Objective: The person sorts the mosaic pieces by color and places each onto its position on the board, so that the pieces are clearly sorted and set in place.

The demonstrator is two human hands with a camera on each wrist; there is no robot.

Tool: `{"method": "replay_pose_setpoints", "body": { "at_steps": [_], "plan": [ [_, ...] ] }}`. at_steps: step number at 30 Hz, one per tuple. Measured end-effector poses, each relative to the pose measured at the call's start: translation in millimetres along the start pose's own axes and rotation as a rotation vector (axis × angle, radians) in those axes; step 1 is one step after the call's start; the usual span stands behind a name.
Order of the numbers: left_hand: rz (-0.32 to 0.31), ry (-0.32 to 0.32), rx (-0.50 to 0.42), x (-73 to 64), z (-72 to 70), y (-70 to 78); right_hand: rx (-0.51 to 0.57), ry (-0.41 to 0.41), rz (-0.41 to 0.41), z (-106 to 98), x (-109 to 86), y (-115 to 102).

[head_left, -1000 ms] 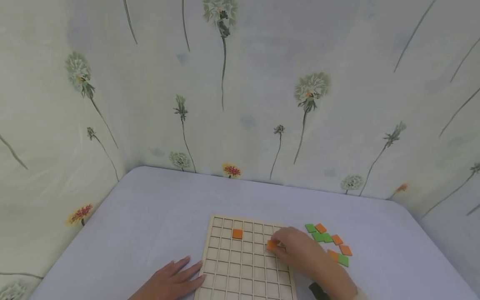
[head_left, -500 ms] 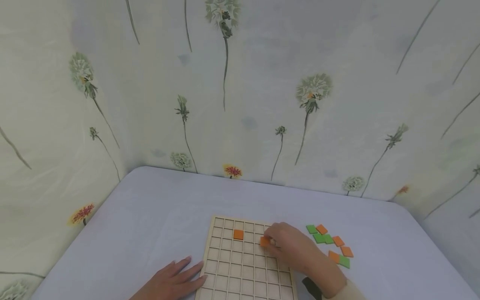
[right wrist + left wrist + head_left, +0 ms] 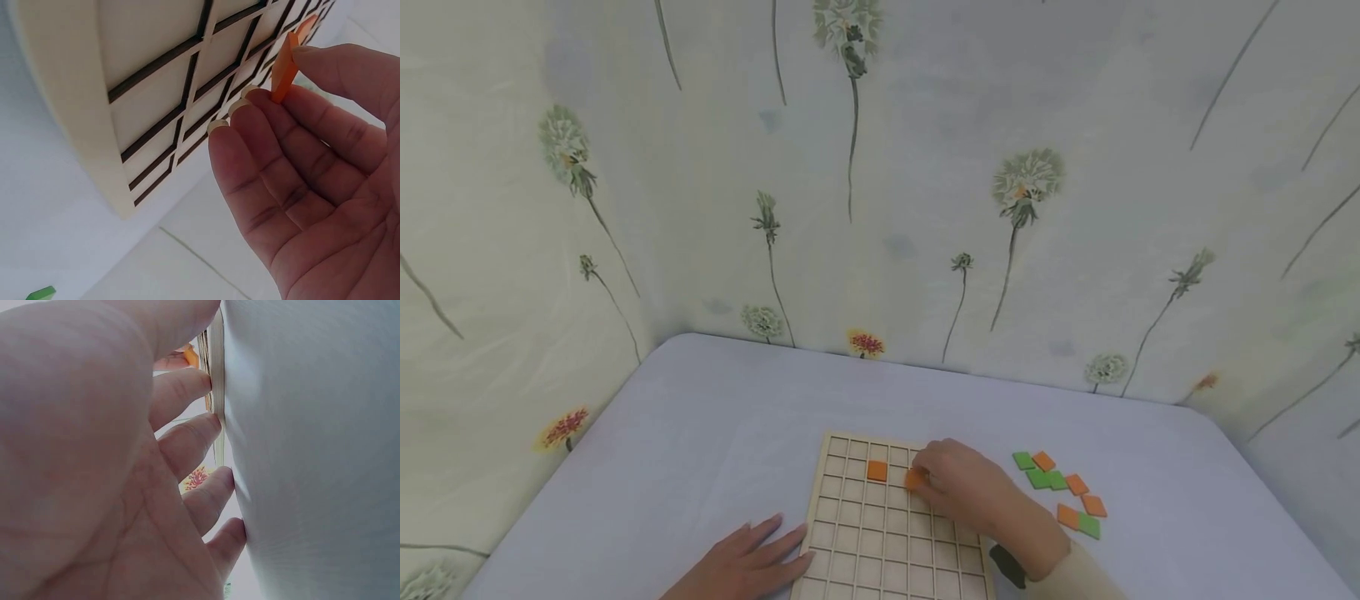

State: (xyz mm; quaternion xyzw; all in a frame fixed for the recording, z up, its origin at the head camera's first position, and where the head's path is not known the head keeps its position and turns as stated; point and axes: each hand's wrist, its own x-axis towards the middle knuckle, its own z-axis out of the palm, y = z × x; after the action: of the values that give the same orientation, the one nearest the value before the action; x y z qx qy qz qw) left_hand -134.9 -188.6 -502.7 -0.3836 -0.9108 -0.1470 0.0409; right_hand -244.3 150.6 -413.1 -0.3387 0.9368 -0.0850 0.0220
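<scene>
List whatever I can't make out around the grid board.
Wooden grid board: near side cut off by head view's bottom edge.
Squares behind the right hand: covered by it in head view.
Dark object: head view, beside the right forearm; too indistinct.
Green tile: right wrist view, bottom edge cuts it.

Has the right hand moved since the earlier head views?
Yes: against the grid board, the right hand has shifted left, bringing its pinched orange tile nearer the board's other tile.
</scene>
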Motion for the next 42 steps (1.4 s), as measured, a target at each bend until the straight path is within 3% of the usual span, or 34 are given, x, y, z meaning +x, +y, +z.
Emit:
{"method": "replay_pose_setpoints", "body": {
  "at_steps": [9,20,25,34,42],
  "plan": [
    [0.015,0.016,0.032,1.7,0.3,0.8,-0.025,0.030,-0.045,2,9.0,0],
    [0.033,0.037,0.029,1.0,2.4,-0.3,-0.026,0.009,-0.041,3,15.6,-4],
    [0.039,0.029,0.053,1.4,2.6,-0.8,-0.023,0.040,-0.065,4,15.8,-4],
    [-0.004,0.013,0.013,0.1,1.3,1.8,-0.033,0.028,-0.067,9,21.0,-2],
    [0.013,0.004,0.048,2.6,0.8,-0.2,-0.045,0.048,-0.080,10,21.8,-2]
  ]
}}
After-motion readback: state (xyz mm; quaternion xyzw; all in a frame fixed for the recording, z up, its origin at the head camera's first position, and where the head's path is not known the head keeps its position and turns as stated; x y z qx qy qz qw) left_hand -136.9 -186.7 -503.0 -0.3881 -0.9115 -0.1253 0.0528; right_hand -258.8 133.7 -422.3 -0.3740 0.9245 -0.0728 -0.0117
